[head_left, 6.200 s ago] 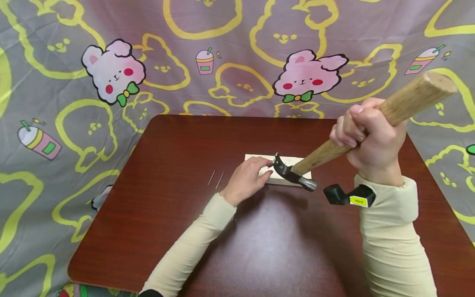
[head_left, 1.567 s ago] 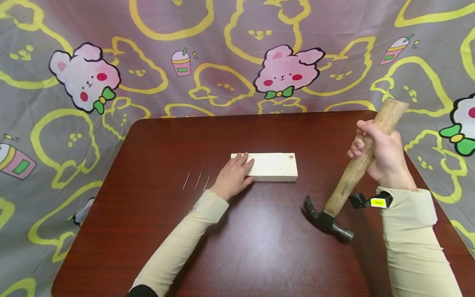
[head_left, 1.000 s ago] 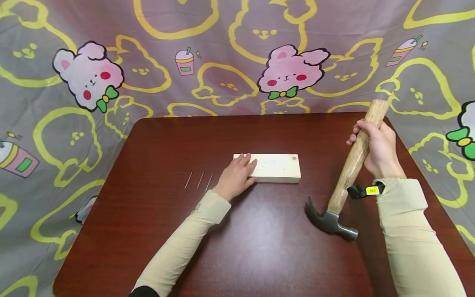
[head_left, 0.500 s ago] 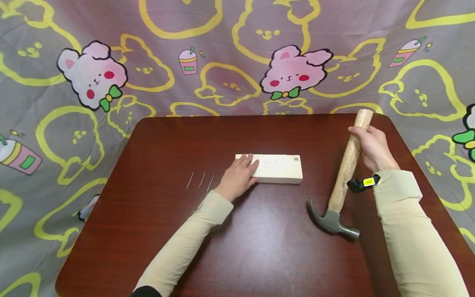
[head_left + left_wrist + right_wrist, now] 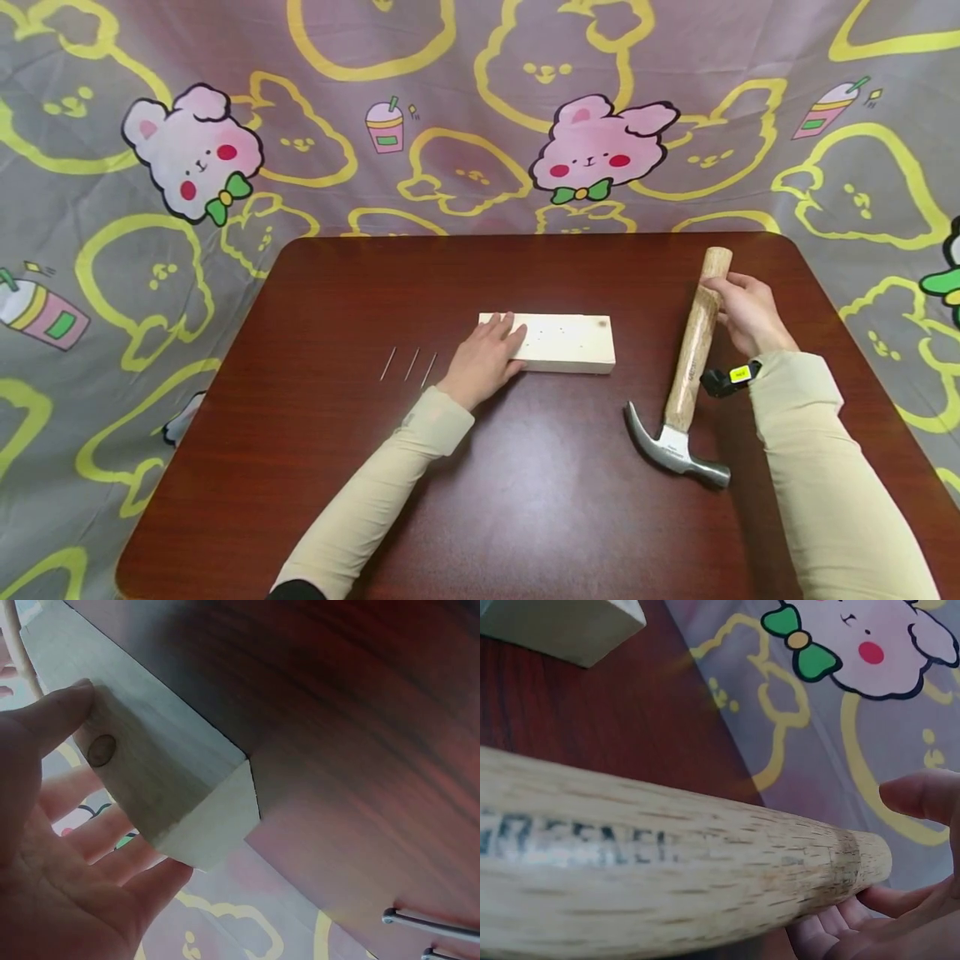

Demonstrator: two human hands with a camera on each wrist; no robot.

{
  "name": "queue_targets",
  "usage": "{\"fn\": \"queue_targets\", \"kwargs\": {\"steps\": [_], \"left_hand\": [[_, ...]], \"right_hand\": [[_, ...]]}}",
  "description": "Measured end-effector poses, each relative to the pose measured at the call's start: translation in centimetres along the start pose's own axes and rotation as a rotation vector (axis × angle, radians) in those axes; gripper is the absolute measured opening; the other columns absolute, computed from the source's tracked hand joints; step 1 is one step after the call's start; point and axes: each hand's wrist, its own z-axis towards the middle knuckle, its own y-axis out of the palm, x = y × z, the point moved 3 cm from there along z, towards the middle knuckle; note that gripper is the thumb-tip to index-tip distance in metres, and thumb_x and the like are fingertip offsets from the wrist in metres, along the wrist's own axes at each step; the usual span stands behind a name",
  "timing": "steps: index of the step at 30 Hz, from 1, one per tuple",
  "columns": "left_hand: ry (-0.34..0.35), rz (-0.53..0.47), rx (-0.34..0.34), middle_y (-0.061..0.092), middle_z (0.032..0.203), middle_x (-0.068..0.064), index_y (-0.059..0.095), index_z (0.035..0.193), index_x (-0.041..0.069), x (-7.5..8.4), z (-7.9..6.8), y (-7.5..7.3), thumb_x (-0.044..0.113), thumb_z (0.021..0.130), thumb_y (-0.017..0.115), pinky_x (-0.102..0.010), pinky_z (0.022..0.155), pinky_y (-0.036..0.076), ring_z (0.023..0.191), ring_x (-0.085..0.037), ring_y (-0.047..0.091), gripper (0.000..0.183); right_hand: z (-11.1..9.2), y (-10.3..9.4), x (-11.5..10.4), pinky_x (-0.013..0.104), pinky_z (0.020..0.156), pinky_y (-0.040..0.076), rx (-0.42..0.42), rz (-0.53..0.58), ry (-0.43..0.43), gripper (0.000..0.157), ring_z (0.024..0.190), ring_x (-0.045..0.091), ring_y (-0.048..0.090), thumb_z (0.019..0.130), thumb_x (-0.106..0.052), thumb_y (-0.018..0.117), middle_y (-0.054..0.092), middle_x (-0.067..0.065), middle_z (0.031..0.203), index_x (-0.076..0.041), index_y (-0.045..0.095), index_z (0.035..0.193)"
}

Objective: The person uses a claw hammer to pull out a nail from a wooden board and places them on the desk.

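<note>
My left hand (image 5: pixel 483 358) lies over the left end of a pale wooden block (image 5: pixel 570 342), fingers spread on its top. In the left wrist view the thumb (image 5: pixel 64 712) touches the block's side near a dark knot; the fingertips are hidden behind the block. Small dark dots mark the top. On the right, a claw hammer (image 5: pixel 693 358) lies with its head toward me and its wooden handle pointing away. My right hand (image 5: pixel 750 312) is at the handle's end. The right wrist view shows the thumb (image 5: pixel 919 796) apart from the handle (image 5: pixel 705 870), loose fingers beneath.
Three nails (image 5: pixel 412 364) lie side by side on the dark red-brown table (image 5: pixel 540 483), left of the block. Behind the table's far edge hangs a grey curtain (image 5: pixel 465 92) with cartoon prints.
The hammer was raised over the block, then came right and down onto the table. My right hand has loosened on its handle. My left hand has shifted to the block's left end.
</note>
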Motion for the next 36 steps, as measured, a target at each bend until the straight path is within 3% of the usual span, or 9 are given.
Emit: {"fn": "queue_targets", "kwargs": {"steps": [6,8,10,12,14,20,28,32,36], "left_hand": [[0.002,-0.003,0.004,0.043,0.149,-0.017,0.049,0.142,0.012,0.1,-0.1,0.0,0.037,0.093,0.062,-0.044,0.115,0.034,0.14,-0.033,0.039,0.056],[0.004,0.0,0.009,0.044,0.149,-0.017,0.05,0.141,0.012,0.1,-0.1,0.0,0.036,0.093,0.062,-0.044,0.114,0.034,0.139,-0.033,0.04,0.055],[0.006,0.002,0.015,0.044,0.148,-0.017,0.05,0.141,0.012,0.1,-0.1,-0.1,0.036,0.093,0.062,-0.045,0.114,0.035,0.139,-0.034,0.04,0.055],[0.006,0.005,0.017,0.044,0.148,-0.018,0.05,0.141,0.011,0.2,-0.1,-0.1,0.036,0.092,0.063,-0.045,0.114,0.035,0.139,-0.034,0.041,0.055],[0.005,0.004,0.018,0.044,0.148,-0.018,0.05,0.14,0.011,0.2,-0.1,-0.1,0.036,0.092,0.063,-0.045,0.114,0.035,0.139,-0.034,0.041,0.056],[0.005,0.007,0.02,0.044,0.148,-0.018,0.05,0.14,0.011,0.2,-0.2,-0.1,0.036,0.092,0.062,-0.045,0.114,0.035,0.139,-0.034,0.041,0.056],[0.008,0.019,0.036,0.045,0.147,-0.018,0.051,0.14,0.011,0.2,-0.2,0.0,0.036,0.092,0.063,-0.045,0.113,0.036,0.138,-0.034,0.042,0.055],[0.008,0.017,0.037,0.045,0.147,-0.018,0.051,0.14,0.011,0.3,-0.2,0.0,0.036,0.092,0.063,-0.045,0.113,0.036,0.138,-0.034,0.042,0.055],[0.005,0.014,0.038,0.046,0.147,-0.018,0.051,0.139,0.011,0.3,-0.2,0.0,0.035,0.091,0.064,-0.045,0.113,0.036,0.137,-0.034,0.043,0.055]], "right_hand": [[0.2,-0.3,0.9,0.012,0.072,0.045,0.014,0.002,0.048,0.087,0.094,0.001,0.046,0.094,-0.024,0.059,0.041,-0.01,0.109,0.001,0.001,0.153],[0.2,-0.4,1.1,0.013,0.069,0.045,0.015,0.026,0.044,0.072,0.09,0.001,0.047,0.094,-0.022,0.06,0.043,-0.011,0.107,-0.003,0.019,0.149],[0.2,-0.5,1.2,0.013,0.064,0.044,0.012,0.047,0.028,0.05,0.08,-0.001,0.048,0.093,-0.02,0.06,0.046,-0.011,0.1,-0.007,0.035,0.135],[0.3,-0.5,1.3,0.013,0.057,0.041,0.005,0.068,0.013,0.031,0.068,-0.001,0.046,0.093,-0.018,0.06,0.047,-0.012,0.09,-0.01,0.042,0.117],[0.3,-0.5,1.4,0.014,0.054,0.04,0.001,0.079,0.007,0.024,0.063,-0.001,0.044,0.093,-0.017,0.061,0.048,-0.012,0.085,-0.012,0.042,0.107],[0.3,-0.3,2.0,0.014,0.065,0.045,-0.003,0.074,0.034,0.025,0.082,-0.001,0.05,0.093,-0.019,0.06,0.048,-0.011,0.099,-0.013,0.04,0.107],[0.1,-0.3,2.3,0.013,0.067,0.043,-0.001,0.047,0.052,0.025,0.09,0.003,0.041,0.094,-0.022,0.059,0.04,-0.009,0.107,-0.015,0.04,0.108],[0.1,-0.3,2.3,0.013,0.068,0.044,0.005,0.018,0.06,0.043,0.091,0.003,0.041,0.095,-0.024,0.057,0.04,-0.01,0.107,-0.006,0.037,0.128],[0.2,-0.4,2.5,0.014,0.074,0.044,0.016,-0.064,0.069,0.074,0.096,0.005,0.041,0.095,-0.028,0.056,0.039,-0.013,0.108,0.004,0.017,0.149]]}}
